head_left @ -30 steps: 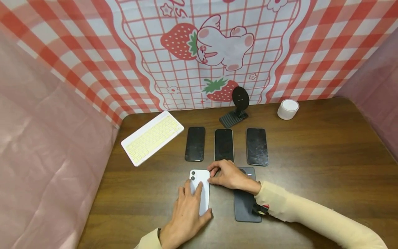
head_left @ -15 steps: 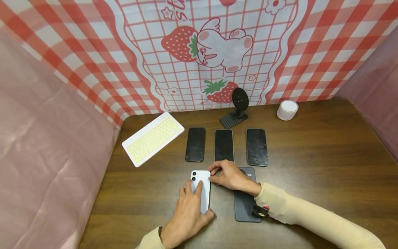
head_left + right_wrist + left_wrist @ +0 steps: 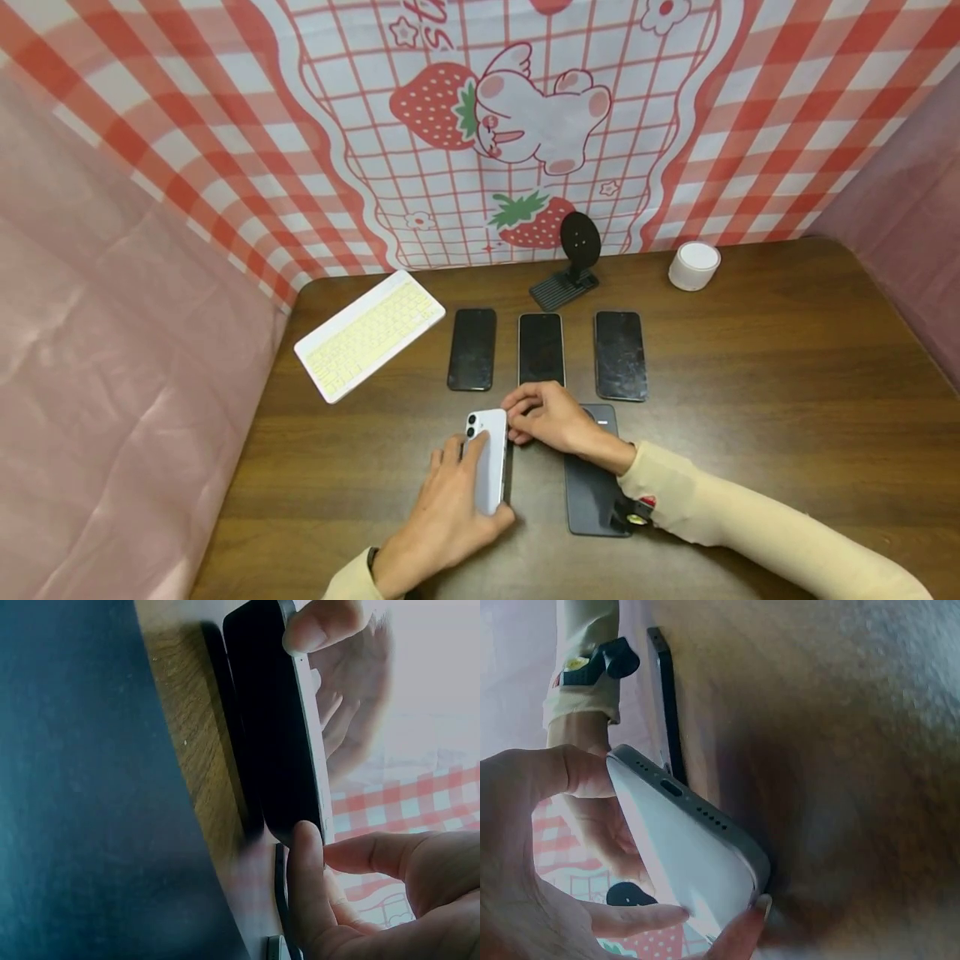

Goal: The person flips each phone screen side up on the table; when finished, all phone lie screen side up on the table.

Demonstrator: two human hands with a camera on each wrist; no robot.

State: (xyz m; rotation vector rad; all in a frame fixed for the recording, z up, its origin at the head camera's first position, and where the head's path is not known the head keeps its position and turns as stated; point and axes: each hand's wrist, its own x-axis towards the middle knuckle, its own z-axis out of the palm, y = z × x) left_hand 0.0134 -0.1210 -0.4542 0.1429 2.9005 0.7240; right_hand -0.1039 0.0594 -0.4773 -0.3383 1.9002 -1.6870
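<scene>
A white phone [image 3: 491, 467], camera side up, is tilted with its right long edge raised off the table. My left hand [image 3: 446, 500] grips it, thumb on the lower right edge and fingers over the back and left side. At the upper right corner my right hand [image 3: 551, 421] pinches the phone between thumb and a finger. The right wrist view shows the phone's black screen [image 3: 274, 720] facing down toward the wood; the left wrist view shows its charging port [image 3: 672, 787]. A dark grey phone [image 3: 592, 492] lies face down under my right wrist.
Three black-screened phones lie in a row behind: left [image 3: 472, 350], middle [image 3: 541, 346] and right [image 3: 621, 357]. Behind them stand a black folding stand [image 3: 573, 262] and a white cylinder [image 3: 694, 267]. A white keyboard with yellow keys [image 3: 371, 337] lies at the back left.
The white phone has tipped from nearly flat, its right edge rising. My right fingers have shifted to its corner, and my left hand has turned slightly with it.
</scene>
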